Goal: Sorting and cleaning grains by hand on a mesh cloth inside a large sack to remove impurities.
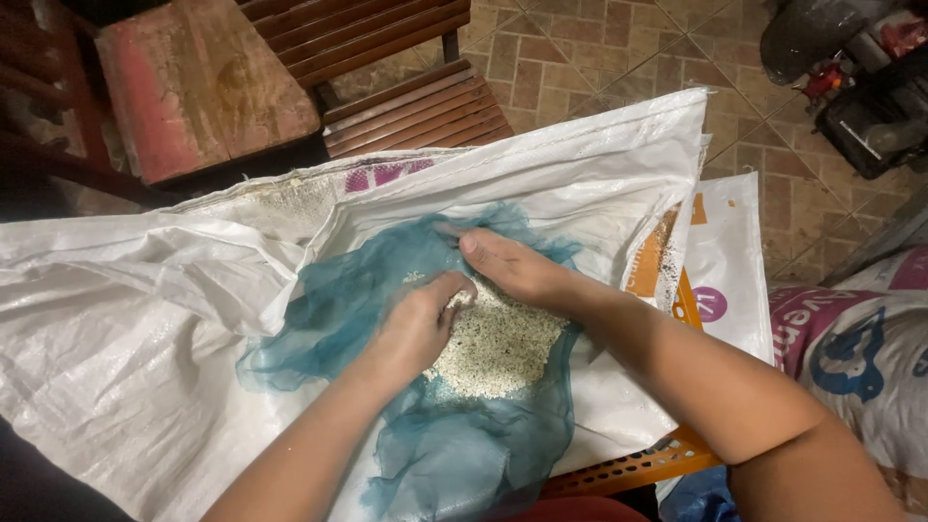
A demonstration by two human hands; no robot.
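On top of a big white woven sack (126, 338) lies a thin blue-green net cloth (464, 445), and a pile of small pale grains (498, 348) sits in the middle of that cloth. Both hands are on the pile. The left hand (418, 324) is curled into a loose fist and has some grains pinched inside it, with its knuckles resting on the heap. The right hand (512, 266) lies flat and mostly open, with the fingers stretched toward the far edge of the cloth and the palm touching the grains. The two hands touch each other.

Under the sack, an orange plastic crate (628, 469) peeks out. A brown wooden slat chair (416, 106) stands beyond the sack on the tiled floor (599, 48). Another printed sack (860, 358) lies to the right.
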